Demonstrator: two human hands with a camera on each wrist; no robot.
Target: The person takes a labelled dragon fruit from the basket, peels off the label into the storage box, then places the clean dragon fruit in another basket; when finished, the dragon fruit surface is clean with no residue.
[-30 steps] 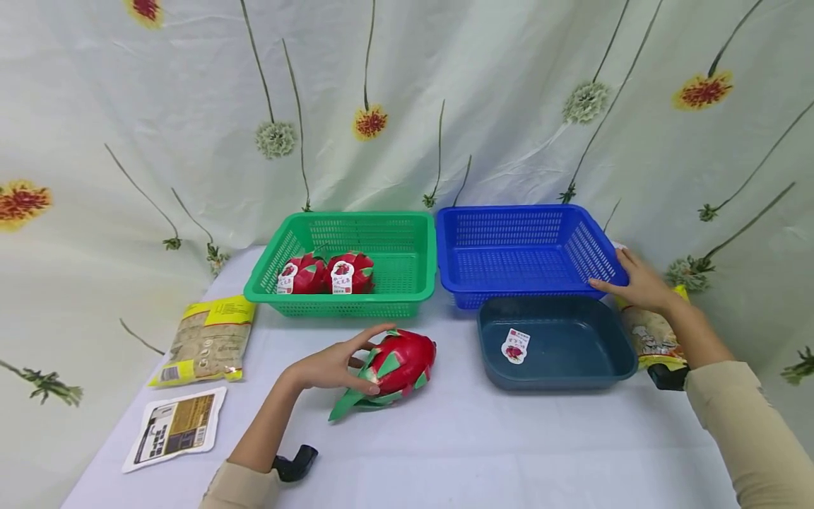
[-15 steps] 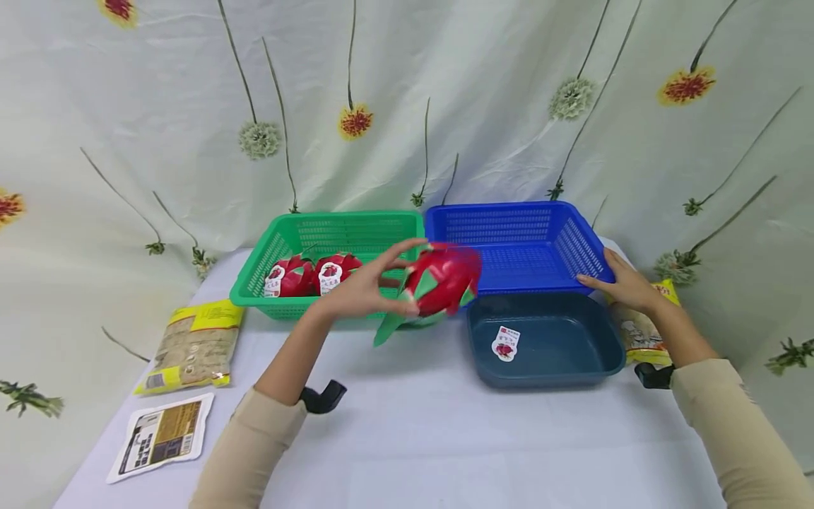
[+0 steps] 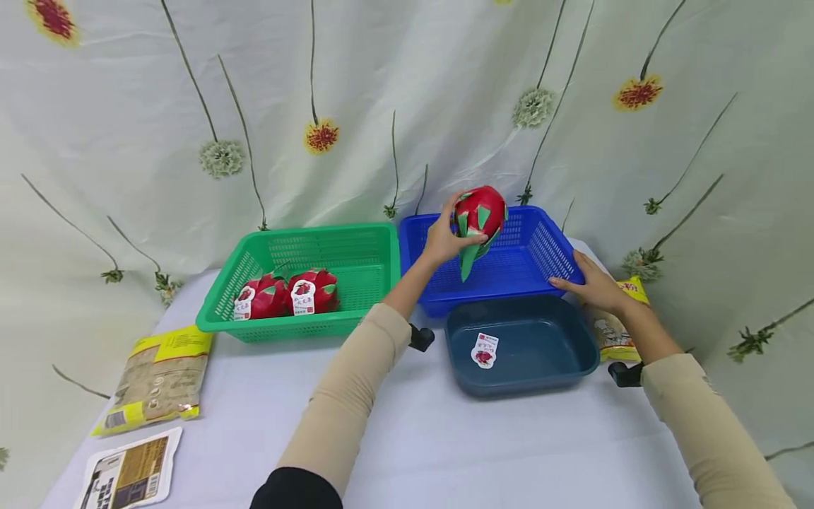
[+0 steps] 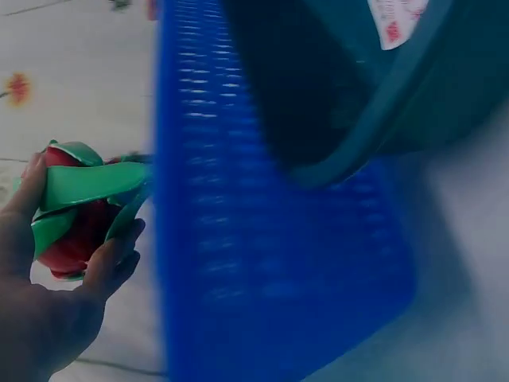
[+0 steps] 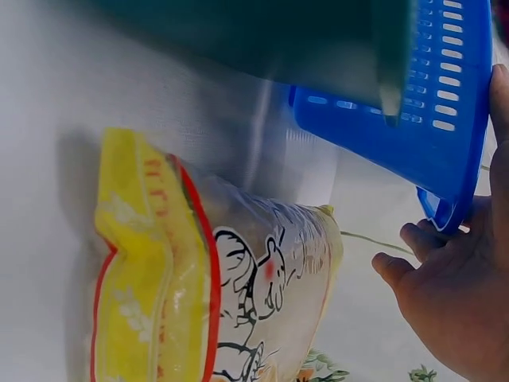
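My left hand (image 3: 444, 237) grips a red dragon fruit (image 3: 483, 212) with green leaves, held up over the left part of the blue basket (image 3: 439, 300). In the left wrist view the fingers and thumb of the hand (image 4: 56, 294) are around the fruit (image 4: 75, 239), beside the basket wall (image 4: 215, 239). My right hand (image 3: 598, 286) holds the right rim of the blue basket; in the right wrist view the hand (image 5: 461, 286) has its fingers at the basket's corner (image 5: 457, 183).
A green basket (image 3: 299, 329) with two labelled dragon fruits (image 3: 321, 291) stands left. A dark teal tray (image 3: 521, 385) with a sticker sits in front of the blue basket. A yellow bag (image 3: 159, 378) and white packet (image 3: 130, 470) lie left, another bag (image 3: 613, 332) right.
The left hand has lifted the dragon fruit off the table and carried it up and right to above the blue basket. The right hand remains at the basket rim. The head view has shifted.
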